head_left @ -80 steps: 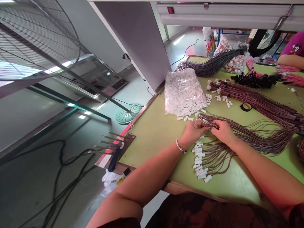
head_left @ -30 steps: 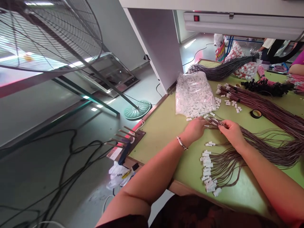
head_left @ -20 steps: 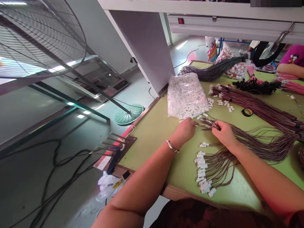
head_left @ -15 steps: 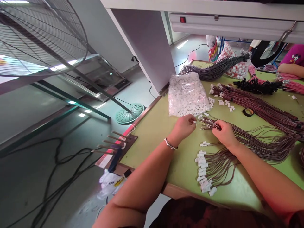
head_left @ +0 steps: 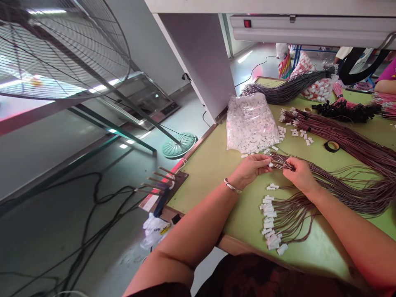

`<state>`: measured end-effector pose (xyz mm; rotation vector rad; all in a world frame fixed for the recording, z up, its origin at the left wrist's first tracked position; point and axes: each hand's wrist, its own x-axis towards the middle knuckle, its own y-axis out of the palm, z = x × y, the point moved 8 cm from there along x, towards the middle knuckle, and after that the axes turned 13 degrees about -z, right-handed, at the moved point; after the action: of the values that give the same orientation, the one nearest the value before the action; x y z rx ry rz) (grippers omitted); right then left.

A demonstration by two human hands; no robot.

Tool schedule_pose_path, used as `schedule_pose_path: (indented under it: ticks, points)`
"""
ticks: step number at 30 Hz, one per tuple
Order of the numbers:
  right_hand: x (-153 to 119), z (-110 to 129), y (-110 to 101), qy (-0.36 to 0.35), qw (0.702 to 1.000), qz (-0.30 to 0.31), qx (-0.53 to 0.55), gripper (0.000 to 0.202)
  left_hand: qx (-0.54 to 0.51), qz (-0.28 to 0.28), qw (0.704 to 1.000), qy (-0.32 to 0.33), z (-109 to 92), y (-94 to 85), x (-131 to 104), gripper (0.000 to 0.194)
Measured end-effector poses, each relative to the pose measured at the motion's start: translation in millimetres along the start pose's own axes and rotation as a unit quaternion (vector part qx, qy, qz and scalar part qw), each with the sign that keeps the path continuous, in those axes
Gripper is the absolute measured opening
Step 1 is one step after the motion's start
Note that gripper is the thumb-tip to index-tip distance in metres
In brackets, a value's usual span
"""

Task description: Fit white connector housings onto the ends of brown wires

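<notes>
Between the thumb and fingers of my left hand [head_left: 254, 168] is a small white connector housing [head_left: 271, 164], close to the bare metal-tipped ends of brown wires. My right hand [head_left: 298, 175] is closed around the bundle of brown wires [head_left: 334, 181] just behind those tips. Below the hands, several brown wires with white connectors [head_left: 268, 214] on their ends lie fanned out on the green tabletop [head_left: 204, 181]. A clear plastic bag of white connectors [head_left: 252, 121] lies just beyond my left hand, with loose connectors [head_left: 301, 134] to its right.
Another brown wire bundle [head_left: 343, 138] and a roll of black tape [head_left: 331, 146] lie farther right. Grey wires [head_left: 287, 88] and black parts [head_left: 346, 110] are at the back. A pegged bracket [head_left: 167, 185] sits on the left edge; a caged fan [head_left: 71, 49] stands beyond. A co-worker's arm [head_left: 385, 86] shows far right.
My left hand has moved right with the white connector, up to the wire tips at my right hand. My right hand keeps its hold on the bundle. The whole view has shifted slightly.
</notes>
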<state>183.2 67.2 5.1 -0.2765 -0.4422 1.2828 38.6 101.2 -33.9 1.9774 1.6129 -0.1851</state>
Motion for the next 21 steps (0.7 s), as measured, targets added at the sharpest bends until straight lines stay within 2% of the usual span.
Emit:
schedule_pose_path:
  ticks: [6,12,21]
  points:
    - [-1.2,2.0,1.7,-0.001,1.000,0.003,-0.019,0.007,-0.003,0.004,1.000,0.009,-0.9,2.7,-3.1,0.014]
    - [0.4,-2.3,-1.3,0.036,0.999,-0.009,0.005,0.009,-0.017,0.036,0.999,0.025,-5.0,5.4,-6.6,0.019]
    - [1.1,-5.8,-3.8,0.037,0.999,-0.029,0.013,0.010,-0.013,0.056,0.998,0.036,-9.3,6.9,-10.8,0.026]
